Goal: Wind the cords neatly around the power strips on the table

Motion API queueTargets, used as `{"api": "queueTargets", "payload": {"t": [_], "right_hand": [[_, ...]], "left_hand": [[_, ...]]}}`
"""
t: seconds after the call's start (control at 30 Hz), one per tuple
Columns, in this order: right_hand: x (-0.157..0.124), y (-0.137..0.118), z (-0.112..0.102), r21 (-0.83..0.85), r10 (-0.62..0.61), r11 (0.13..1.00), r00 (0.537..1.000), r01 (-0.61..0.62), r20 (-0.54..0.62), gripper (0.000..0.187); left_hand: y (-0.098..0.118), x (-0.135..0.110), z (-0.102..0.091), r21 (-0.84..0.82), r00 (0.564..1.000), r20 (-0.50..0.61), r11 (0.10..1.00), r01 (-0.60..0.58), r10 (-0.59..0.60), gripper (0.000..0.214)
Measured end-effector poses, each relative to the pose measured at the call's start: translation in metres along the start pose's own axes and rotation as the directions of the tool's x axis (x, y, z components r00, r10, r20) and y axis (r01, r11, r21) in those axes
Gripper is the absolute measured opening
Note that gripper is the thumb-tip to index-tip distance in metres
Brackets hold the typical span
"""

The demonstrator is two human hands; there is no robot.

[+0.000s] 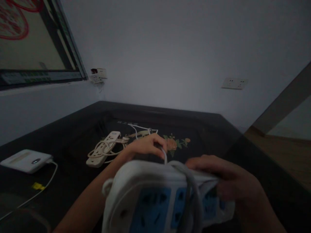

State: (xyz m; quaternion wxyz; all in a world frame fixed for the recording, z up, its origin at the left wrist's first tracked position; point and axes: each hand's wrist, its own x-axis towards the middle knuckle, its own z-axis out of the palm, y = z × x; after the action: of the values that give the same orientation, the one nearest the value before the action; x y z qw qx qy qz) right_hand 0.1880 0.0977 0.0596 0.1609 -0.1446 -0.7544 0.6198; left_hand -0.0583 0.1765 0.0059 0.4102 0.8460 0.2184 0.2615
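A white power strip with blue sockets (155,200) is held close under the camera, its white cord looped over it. My right hand (225,178) grips its right end, fingers closed around it. My left hand (145,145) reaches past the strip's far edge and pinches the white cord (165,155) between closed fingers. Both hands hover over a dark glossy table (206,136).
A second cream power strip (103,149) with its cord bundled lies on the table at left. A white flat device (25,160) with a plugged cable sits at far left. Wall sockets (234,83) are on the back wall, and a window (36,48) is upper left.
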Motion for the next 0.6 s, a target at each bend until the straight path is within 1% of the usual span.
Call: {"api": "queueTargets", "payload": {"t": [0.07,0.13,0.17,0.27,0.33,0.43,0.5,0.53,0.6], "right_hand": [[0.000,-0.001,-0.002,-0.085,0.101,0.992,0.991,-0.094,0.082,0.052],[0.000,-0.004,-0.004,-0.164,0.185,0.973,0.976,-0.165,0.116,0.052],[-0.001,-0.007,-0.004,-0.212,0.215,0.959,0.971,-0.190,0.103,0.050],[0.001,-0.017,0.001,-0.375,0.265,0.894,0.964,-0.244,0.007,0.041],[0.004,-0.021,0.008,-0.484,0.301,0.827,0.952,-0.286,-0.049,0.034],[0.011,-0.021,0.020,-0.640,0.329,0.688,0.933,-0.342,-0.146,0.026],[0.015,-0.016,0.025,-0.683,0.321,0.618,0.919,-0.388,-0.231,0.026],[0.017,-0.013,0.025,-0.684,0.315,0.602,0.909,-0.413,-0.271,0.027],[0.019,-0.007,0.022,-0.666,0.307,0.601,0.897,-0.442,-0.318,0.029]], "left_hand": [[0.006,0.002,0.000,-0.045,0.998,0.032,0.998,-0.044,0.046,0.042],[0.014,0.002,-0.003,-0.014,0.997,-0.013,0.997,-0.081,0.081,0.041],[0.019,0.001,-0.005,0.033,0.995,-0.051,0.995,-0.089,0.091,0.041],[0.038,-0.006,-0.009,0.210,0.986,-0.125,0.975,-0.078,0.106,0.042],[0.052,-0.011,-0.010,0.332,0.989,-0.107,0.942,-0.056,0.097,0.037],[0.069,-0.017,-0.009,0.491,0.995,-0.052,0.870,-0.049,0.085,0.030],[0.075,-0.019,-0.007,0.582,0.995,-0.063,0.813,-0.028,0.080,0.027],[0.077,-0.020,-0.007,0.620,0.993,-0.083,0.785,-0.011,0.080,0.026],[0.077,-0.021,-0.008,0.678,0.987,-0.134,0.735,0.025,0.090,0.026]]}}
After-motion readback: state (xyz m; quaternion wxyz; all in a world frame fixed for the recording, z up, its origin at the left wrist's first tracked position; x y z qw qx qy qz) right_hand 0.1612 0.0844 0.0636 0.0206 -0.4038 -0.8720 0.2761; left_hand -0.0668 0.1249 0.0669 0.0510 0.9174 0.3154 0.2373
